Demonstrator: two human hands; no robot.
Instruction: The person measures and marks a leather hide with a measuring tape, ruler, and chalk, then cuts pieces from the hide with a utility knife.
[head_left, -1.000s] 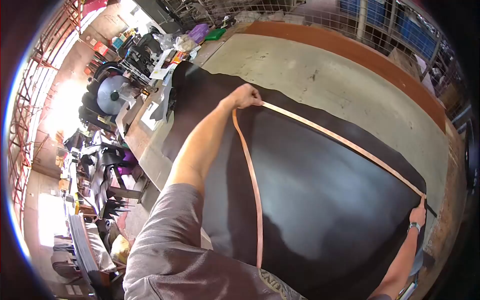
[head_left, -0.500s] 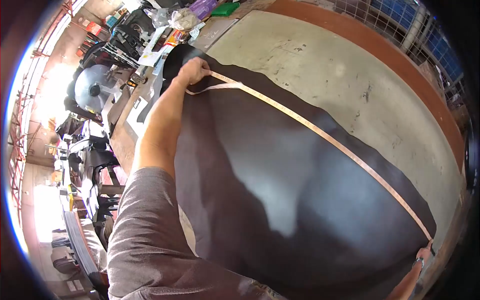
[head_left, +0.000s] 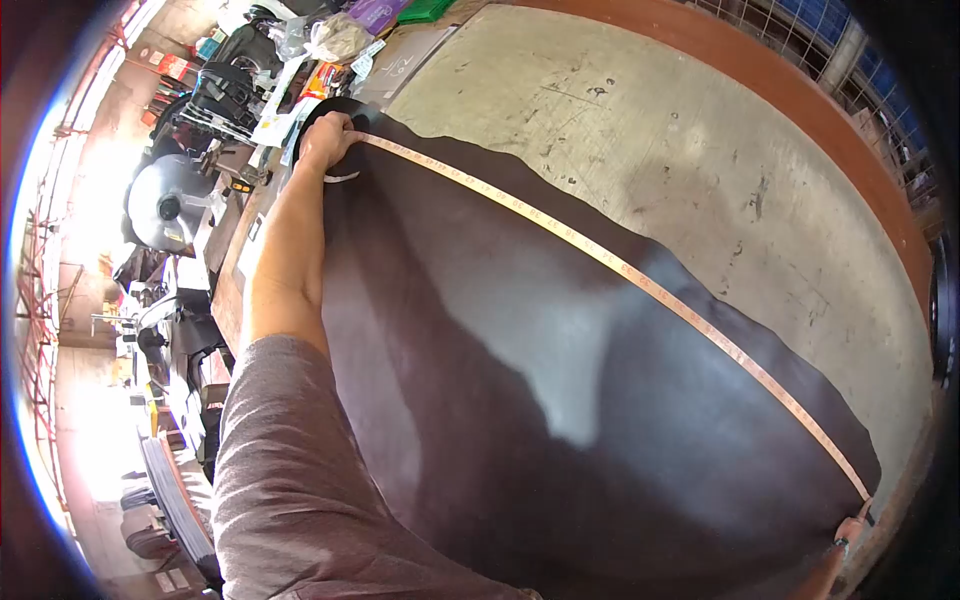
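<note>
Now, item one: dark sheet (head_left: 480, 340), landmark of this entry, spread over a pale tabletop (head_left: 660, 130), its wavy far edge exposed. Item two: measuring tape (head_left: 570, 233), printed with figures, laid diagonally across the sheet just inside that far edge, near-straight from the sheet's far left corner to its right corner. Item three: left hand (head_left: 327, 138), at the sheet's far left corner, grip closed around the tape; formerly farther along the far edge toward the right. Item four: right hand (head_left: 850, 530), at the sheet's right corner as before, touching the tape's end; whether its grip pinches or merely presses there, cannot tell. Changed: the loose length of tape, earlier hanging across the sheet toward the person, is gone from its middle; a short pale tail (head_left: 343, 178) shows under the left hand. Bearing on the work, by judgement: the tape's span between the hands is longer, and appears to cover most of the sheet's far side. Adjoining: papers (head_left: 280, 120), left of the sheet's far left corner.
</note>
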